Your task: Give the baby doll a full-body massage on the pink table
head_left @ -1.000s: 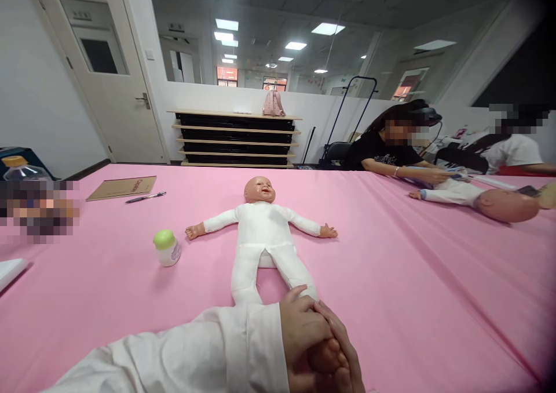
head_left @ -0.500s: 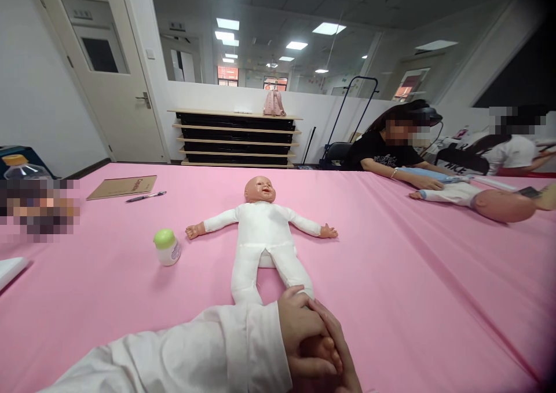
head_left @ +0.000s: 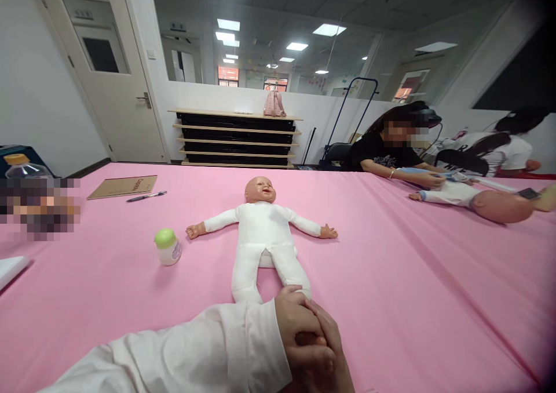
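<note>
A baby doll (head_left: 263, 225) in a white cloth body lies on its back on the pink-covered table, head away from me and arms spread. My left hand (head_left: 299, 326), in a white sleeve (head_left: 226, 341), wraps round the doll's foot at the end of the leg on the right. On the far side of that foot, my right hand (head_left: 332, 329) presses against it, fingers lying along my left hand. Between them the foot is almost wholly covered. My sleeve hides the doll's other foot.
A green-lidded jar (head_left: 167, 247) stands left of the doll. Behind it lie a pen (head_left: 146, 196) and a brown notebook (head_left: 123, 187). To the right, a person (head_left: 391, 144) handles another doll (head_left: 499, 203). A bottle (head_left: 24, 167) is at the far left.
My left thumb and fingers have closed further over the doll's foot, so its toes are now mostly hidden. My hands have shifted slightly left. The neighbouring person's hand has risen a little.
</note>
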Demonstrator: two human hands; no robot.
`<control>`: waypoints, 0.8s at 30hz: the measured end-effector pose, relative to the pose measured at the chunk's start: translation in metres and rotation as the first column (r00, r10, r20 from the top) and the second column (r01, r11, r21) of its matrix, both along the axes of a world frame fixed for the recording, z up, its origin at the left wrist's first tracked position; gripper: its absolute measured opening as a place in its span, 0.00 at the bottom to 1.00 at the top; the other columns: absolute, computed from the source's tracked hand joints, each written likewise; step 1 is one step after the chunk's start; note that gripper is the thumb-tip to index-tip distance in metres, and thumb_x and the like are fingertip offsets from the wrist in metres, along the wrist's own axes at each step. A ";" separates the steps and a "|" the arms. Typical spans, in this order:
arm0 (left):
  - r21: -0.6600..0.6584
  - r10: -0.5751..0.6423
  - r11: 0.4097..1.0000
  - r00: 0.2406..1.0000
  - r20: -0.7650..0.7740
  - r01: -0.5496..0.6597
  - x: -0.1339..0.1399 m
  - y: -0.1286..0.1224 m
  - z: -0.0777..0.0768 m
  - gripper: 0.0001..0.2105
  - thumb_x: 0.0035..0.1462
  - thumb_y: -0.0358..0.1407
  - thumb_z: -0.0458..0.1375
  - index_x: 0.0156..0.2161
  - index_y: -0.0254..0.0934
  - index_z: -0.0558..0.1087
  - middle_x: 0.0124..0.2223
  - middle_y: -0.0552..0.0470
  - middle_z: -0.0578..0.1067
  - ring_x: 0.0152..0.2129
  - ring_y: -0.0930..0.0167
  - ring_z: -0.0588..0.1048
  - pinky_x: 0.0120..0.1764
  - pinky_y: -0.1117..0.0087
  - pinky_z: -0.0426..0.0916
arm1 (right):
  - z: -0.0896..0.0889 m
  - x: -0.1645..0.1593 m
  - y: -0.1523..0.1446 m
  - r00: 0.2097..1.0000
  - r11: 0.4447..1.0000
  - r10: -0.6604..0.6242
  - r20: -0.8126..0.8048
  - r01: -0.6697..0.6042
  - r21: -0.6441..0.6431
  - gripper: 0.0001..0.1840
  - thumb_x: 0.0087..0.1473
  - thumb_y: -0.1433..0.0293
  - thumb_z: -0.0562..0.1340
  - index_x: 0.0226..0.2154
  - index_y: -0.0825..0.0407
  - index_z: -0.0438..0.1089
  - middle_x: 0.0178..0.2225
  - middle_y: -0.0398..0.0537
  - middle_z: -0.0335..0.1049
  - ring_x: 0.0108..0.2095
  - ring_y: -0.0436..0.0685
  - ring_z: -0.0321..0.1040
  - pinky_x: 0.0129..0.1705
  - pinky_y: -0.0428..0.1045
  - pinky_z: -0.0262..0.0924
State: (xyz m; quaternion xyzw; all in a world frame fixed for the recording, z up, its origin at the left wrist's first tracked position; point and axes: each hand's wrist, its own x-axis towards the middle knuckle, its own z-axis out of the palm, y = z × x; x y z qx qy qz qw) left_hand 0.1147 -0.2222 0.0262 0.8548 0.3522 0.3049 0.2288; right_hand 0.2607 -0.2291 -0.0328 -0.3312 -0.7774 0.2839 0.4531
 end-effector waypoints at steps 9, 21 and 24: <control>0.108 0.101 0.989 0.994 -0.030 -0.097 0.011 0.006 -0.026 0.16 0.49 0.48 0.52 0.21 0.37 0.68 0.21 0.56 0.70 0.29 0.71 0.67 0.51 0.56 0.56 | -0.002 0.012 -0.001 0.997 0.997 0.067 0.028 -0.066 -0.046 0.33 0.51 0.60 0.57 0.57 0.49 0.49 0.56 0.54 0.52 0.55 0.64 0.53 0.51 0.56 0.59; 0.158 -0.008 0.987 0.997 -0.071 0.019 -0.002 -0.001 -0.010 0.12 0.57 0.40 0.47 0.32 0.39 0.70 0.31 0.57 0.74 0.34 0.72 0.65 0.54 0.61 0.48 | 0.009 0.008 -0.011 0.994 0.988 0.039 -0.102 -0.054 -0.145 0.24 0.57 0.64 0.47 0.56 0.48 0.52 0.57 0.51 0.51 0.57 0.61 0.50 0.55 0.56 0.54; 0.091 -0.025 0.995 0.996 -0.087 0.033 -0.004 -0.003 -0.004 0.11 0.54 0.44 0.51 0.33 0.39 0.70 0.32 0.56 0.73 0.35 0.71 0.65 0.54 0.61 0.48 | 0.010 0.006 -0.011 0.986 0.982 0.047 -0.157 -0.075 -0.171 0.25 0.57 0.62 0.47 0.56 0.49 0.51 0.57 0.51 0.51 0.56 0.61 0.51 0.54 0.56 0.55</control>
